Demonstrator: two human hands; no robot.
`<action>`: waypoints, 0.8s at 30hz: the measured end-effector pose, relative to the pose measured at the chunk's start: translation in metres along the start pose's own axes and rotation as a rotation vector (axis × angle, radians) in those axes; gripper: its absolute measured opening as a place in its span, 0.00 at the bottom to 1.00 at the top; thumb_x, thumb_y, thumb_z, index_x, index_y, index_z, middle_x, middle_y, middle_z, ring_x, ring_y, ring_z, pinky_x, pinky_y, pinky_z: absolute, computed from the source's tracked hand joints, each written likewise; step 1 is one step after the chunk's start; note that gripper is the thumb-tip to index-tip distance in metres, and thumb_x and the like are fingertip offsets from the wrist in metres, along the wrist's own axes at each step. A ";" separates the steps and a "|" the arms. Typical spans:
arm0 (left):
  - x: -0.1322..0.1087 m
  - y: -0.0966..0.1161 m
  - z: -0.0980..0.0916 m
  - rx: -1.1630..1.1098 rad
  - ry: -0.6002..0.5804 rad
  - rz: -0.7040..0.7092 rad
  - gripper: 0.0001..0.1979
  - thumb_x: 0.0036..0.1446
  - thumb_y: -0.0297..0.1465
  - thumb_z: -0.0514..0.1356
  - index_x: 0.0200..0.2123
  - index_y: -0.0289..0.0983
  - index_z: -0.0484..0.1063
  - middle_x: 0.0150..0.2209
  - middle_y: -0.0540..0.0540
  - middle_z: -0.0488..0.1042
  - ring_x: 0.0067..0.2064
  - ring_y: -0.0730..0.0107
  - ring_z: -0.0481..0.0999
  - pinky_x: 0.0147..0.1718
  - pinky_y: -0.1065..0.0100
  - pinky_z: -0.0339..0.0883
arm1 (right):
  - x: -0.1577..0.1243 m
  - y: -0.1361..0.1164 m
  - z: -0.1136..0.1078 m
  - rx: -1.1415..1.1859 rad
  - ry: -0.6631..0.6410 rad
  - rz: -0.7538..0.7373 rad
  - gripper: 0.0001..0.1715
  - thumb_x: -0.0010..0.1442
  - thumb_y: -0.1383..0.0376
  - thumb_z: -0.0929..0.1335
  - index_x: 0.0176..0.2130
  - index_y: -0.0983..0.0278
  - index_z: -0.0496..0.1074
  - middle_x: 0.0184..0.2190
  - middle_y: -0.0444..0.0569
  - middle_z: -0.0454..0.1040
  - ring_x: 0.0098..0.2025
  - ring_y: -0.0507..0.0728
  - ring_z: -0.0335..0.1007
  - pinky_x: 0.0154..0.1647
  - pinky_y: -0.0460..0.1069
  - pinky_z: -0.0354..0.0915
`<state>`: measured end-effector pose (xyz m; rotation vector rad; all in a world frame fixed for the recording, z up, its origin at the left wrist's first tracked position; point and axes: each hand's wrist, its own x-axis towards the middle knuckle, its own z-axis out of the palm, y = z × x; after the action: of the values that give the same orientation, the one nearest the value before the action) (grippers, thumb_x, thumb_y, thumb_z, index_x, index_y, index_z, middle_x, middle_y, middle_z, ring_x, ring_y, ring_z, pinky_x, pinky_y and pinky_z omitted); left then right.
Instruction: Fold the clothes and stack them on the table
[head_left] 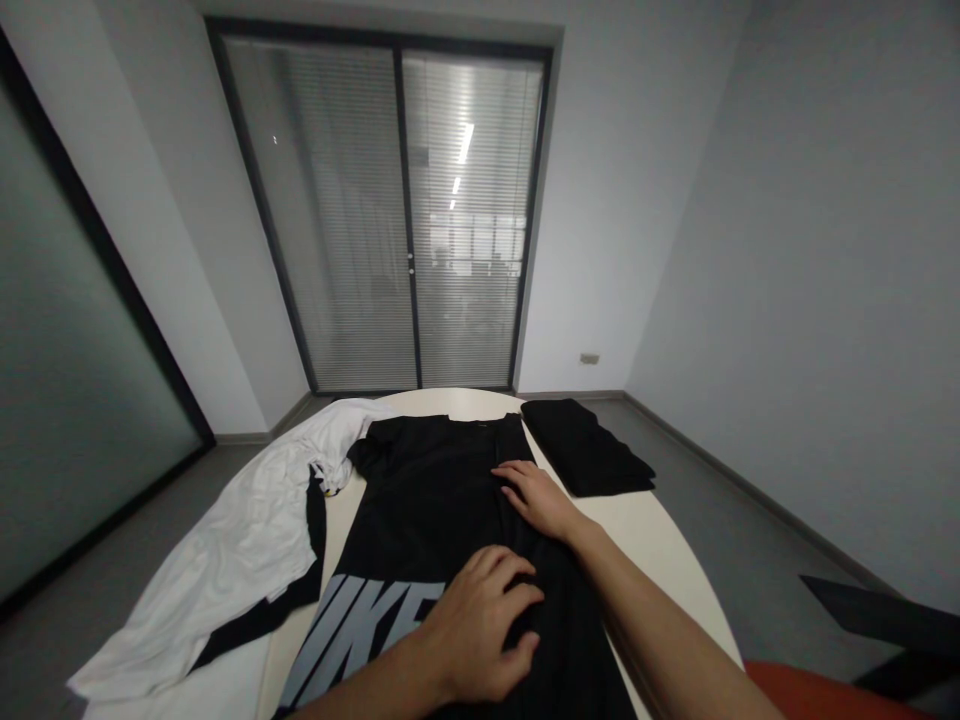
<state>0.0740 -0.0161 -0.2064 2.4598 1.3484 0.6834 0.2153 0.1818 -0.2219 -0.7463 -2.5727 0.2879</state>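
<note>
Left hand [480, 625]: nearest the camera, palm down on the black T-shirt [420, 500] just right of its grey lettering [360, 625]. The fingers are loosely apart and slightly curled, pressing on the cloth rather than pinching it.
Right hand [536, 495]: farther up the same shirt, lying flat with the fingers spread and pointing left across the fabric. It grips nothing.
Where the shirt lies: spread flat on the round white table [660, 530], in the middle, right in front of the person.
Which way it points: the long axis runs from the near edge away toward the glass door [405, 220]. The neck end is at the far side, a short sleeve sticks out at far left, and the lettering reads upright from the person's side.
Right side of the shirt: it ends in a straight line under both hands and looks folded in over the body, though black on black makes that hard to confirm.
How it should handle: light, limp knit cloth with no stiffness. It will likely sag when lifted and slide easily on the smooth tabletop.
Where to take hold: I'd say pinch at the hem corners, the shoulders or the folded edge, since the middle would only bunch.
Neighbours: a rumpled white garment [247, 520] is on the left, touching the shirt near the sleeve, and a folded black garment [585, 445] is at far right, just beside it.
</note>
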 end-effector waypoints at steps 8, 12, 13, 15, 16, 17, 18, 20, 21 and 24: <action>-0.003 -0.004 0.003 0.002 -0.039 -0.090 0.29 0.59 0.43 0.60 0.61 0.41 0.65 0.64 0.41 0.63 0.67 0.46 0.57 0.67 0.43 0.47 | -0.002 0.003 0.001 0.133 -0.016 -0.017 0.22 0.70 0.60 0.61 0.59 0.59 0.70 0.58 0.52 0.72 0.62 0.61 0.63 0.65 0.61 0.58; -0.003 -0.001 -0.001 0.018 -0.023 -0.172 0.29 0.59 0.46 0.58 0.62 0.42 0.64 0.65 0.42 0.63 0.68 0.46 0.54 0.68 0.42 0.42 | -0.002 0.006 0.005 0.192 -0.014 0.001 0.23 0.71 0.57 0.59 0.60 0.58 0.69 0.59 0.51 0.71 0.65 0.61 0.61 0.67 0.61 0.56; -0.003 0.000 -0.002 0.017 -0.028 -0.180 0.29 0.60 0.46 0.58 0.62 0.43 0.64 0.65 0.43 0.63 0.68 0.47 0.55 0.68 0.43 0.41 | -0.002 0.008 0.007 0.215 0.000 0.011 0.24 0.71 0.57 0.58 0.61 0.58 0.68 0.60 0.51 0.70 0.65 0.60 0.61 0.68 0.61 0.56; -0.004 0.001 -0.004 0.016 -0.051 -0.190 0.29 0.59 0.47 0.58 0.62 0.45 0.65 0.65 0.43 0.62 0.70 0.47 0.52 0.68 0.44 0.41 | -0.001 0.011 0.011 0.223 0.038 0.053 0.25 0.71 0.58 0.58 0.63 0.60 0.65 0.62 0.53 0.67 0.67 0.61 0.57 0.69 0.62 0.54; -0.004 0.002 -0.005 0.018 -0.063 -0.198 0.30 0.58 0.47 0.59 0.62 0.45 0.65 0.67 0.42 0.59 0.71 0.46 0.49 0.68 0.43 0.39 | 0.000 0.013 0.013 0.198 0.047 0.087 0.27 0.69 0.59 0.59 0.64 0.62 0.64 0.64 0.55 0.65 0.69 0.61 0.54 0.69 0.62 0.52; -0.005 0.002 -0.006 0.020 -0.077 -0.206 0.31 0.57 0.48 0.60 0.62 0.45 0.65 0.69 0.41 0.55 0.71 0.44 0.46 0.68 0.42 0.37 | 0.002 0.015 0.014 0.159 0.041 0.130 0.29 0.67 0.59 0.61 0.65 0.64 0.62 0.66 0.57 0.62 0.70 0.62 0.51 0.70 0.63 0.50; -0.005 0.002 -0.006 0.023 -0.089 -0.214 0.32 0.57 0.49 0.60 0.63 0.44 0.64 0.71 0.41 0.51 0.72 0.43 0.42 0.68 0.41 0.35 | 0.004 0.016 0.015 0.115 0.023 0.182 0.33 0.65 0.60 0.63 0.66 0.67 0.61 0.67 0.59 0.59 0.71 0.64 0.48 0.71 0.63 0.48; -0.006 0.002 -0.006 0.025 -0.117 -0.223 0.35 0.58 0.48 0.59 0.65 0.42 0.61 0.73 0.40 0.46 0.73 0.43 0.38 0.68 0.40 0.31 | 0.011 0.019 0.015 0.044 -0.039 0.290 0.39 0.61 0.59 0.66 0.67 0.70 0.59 0.69 0.62 0.55 0.71 0.66 0.47 0.71 0.62 0.47; -0.006 0.001 -0.006 0.025 -0.130 -0.223 0.36 0.58 0.48 0.58 0.67 0.42 0.58 0.73 0.40 0.45 0.73 0.43 0.37 0.68 0.40 0.29 | 0.015 0.021 0.015 0.025 -0.071 0.334 0.41 0.60 0.58 0.68 0.67 0.70 0.59 0.69 0.62 0.53 0.71 0.66 0.47 0.70 0.62 0.47; -0.006 0.001 -0.005 0.022 -0.144 -0.233 0.40 0.58 0.47 0.58 0.70 0.42 0.52 0.73 0.39 0.46 0.73 0.45 0.37 0.68 0.40 0.29 | 0.034 0.029 0.012 -0.011 -0.127 0.430 0.42 0.59 0.52 0.68 0.66 0.68 0.61 0.70 0.62 0.52 0.71 0.67 0.47 0.70 0.62 0.47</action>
<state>0.0692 -0.0212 -0.2031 2.2691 1.5575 0.4308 0.1971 0.2236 -0.2294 -1.3236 -2.5069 0.4657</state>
